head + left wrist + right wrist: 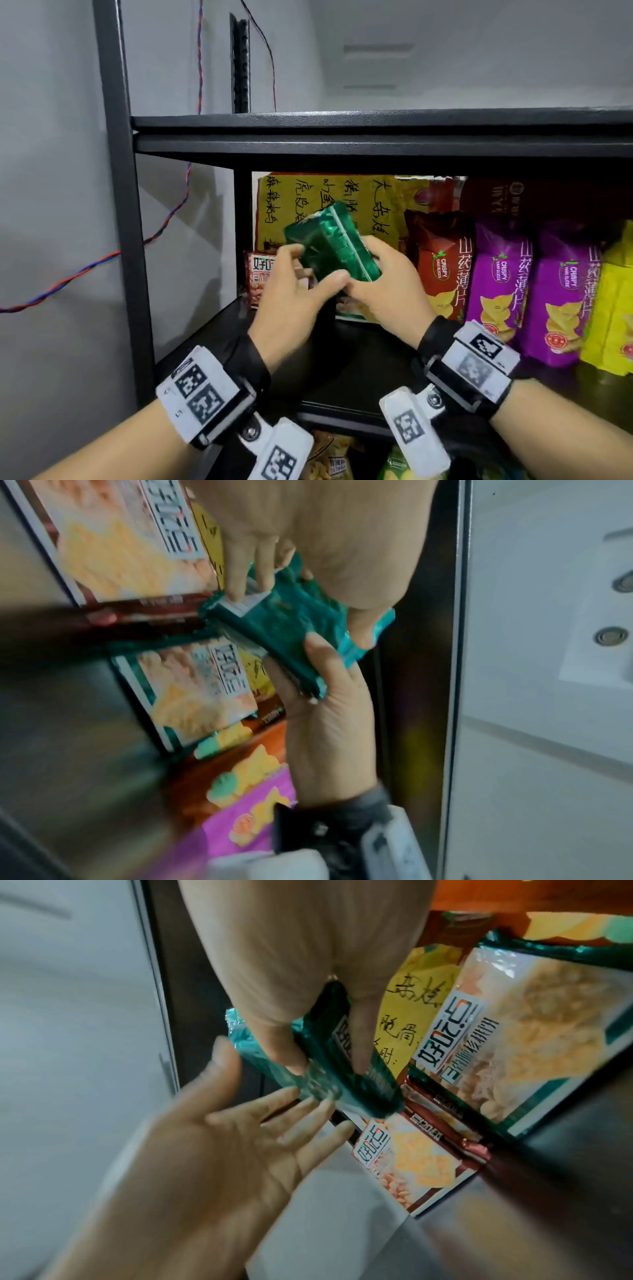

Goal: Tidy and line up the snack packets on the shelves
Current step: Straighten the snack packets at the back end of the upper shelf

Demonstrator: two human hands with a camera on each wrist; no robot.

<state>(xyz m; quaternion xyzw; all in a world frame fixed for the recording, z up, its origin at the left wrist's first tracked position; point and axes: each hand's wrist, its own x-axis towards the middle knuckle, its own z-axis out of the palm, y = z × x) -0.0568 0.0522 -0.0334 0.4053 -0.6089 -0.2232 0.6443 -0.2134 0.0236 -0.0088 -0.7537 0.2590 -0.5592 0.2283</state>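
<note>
— While the person is standing at the black shelf unit [376,144], what are the two hands doing?

— Both are meeting on one green foil packet [332,241], which is being held tilted in the air in front of the middle shelf, its back seam facing us. The right hand [387,284] is gripping it, thumb on one face and fingers curled round the other. From the right wrist view, the thumb [274,1031] is pressing the packet's crinkled end.

— And the left hand [291,291]?

— Its thumb is lying across the packet's lower edge. From the left wrist view its fingers [240,569] are reaching over a white label patch on the packet [284,631]. In the right wrist view those fingers look nearly straight and spread, touching the foil [329,1053] rather than wrapping it. So I am reading it as a light, flat-fingered touch.

— Where is the packet relative to the rest?

— It is hovering at the left end of the shelf, in front of a yellow sheet with handwriting [308,198] and above two similar packets standing behind: a dark red one [258,277] and a green-edged one [534,1031]. To the right, yam-slice bags are standing in a row: a red bag [442,263], two purple bags [496,277], then a yellow bag [613,308].

— Anything else?

— A twisted red and blue wire [102,260] is hanging along the grey wall at left.
</note>
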